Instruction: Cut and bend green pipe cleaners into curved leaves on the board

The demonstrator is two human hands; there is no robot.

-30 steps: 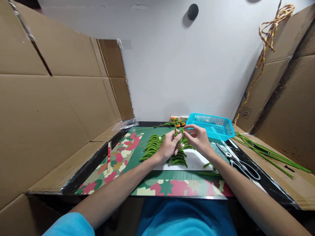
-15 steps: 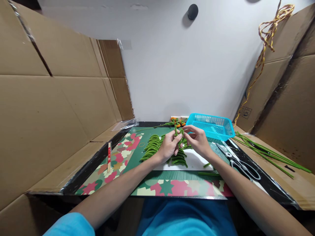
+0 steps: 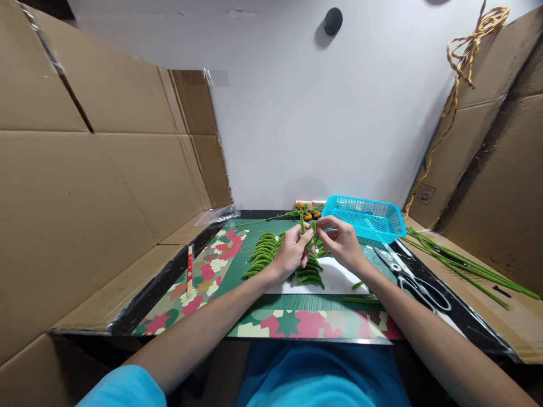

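The left hand (image 3: 291, 250) still pinches the bent, fuzzy green stem piece (image 3: 313, 229) above the worktop (image 3: 472, 317), toward its far edge, as a second earlier. The right hand (image 3: 343, 240) stays beside it, fingers nearly together; whether they grip it cannot be told. Curved, fuzzy green strips (image 3: 263, 252) below lie unmoved.

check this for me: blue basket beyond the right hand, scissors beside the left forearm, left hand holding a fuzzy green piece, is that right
Not quite: the scissors lie beside the right forearm, not the left, as the head view shows. The blue basket is beyond the right hand, and the left hand is holding a fuzzy green piece.
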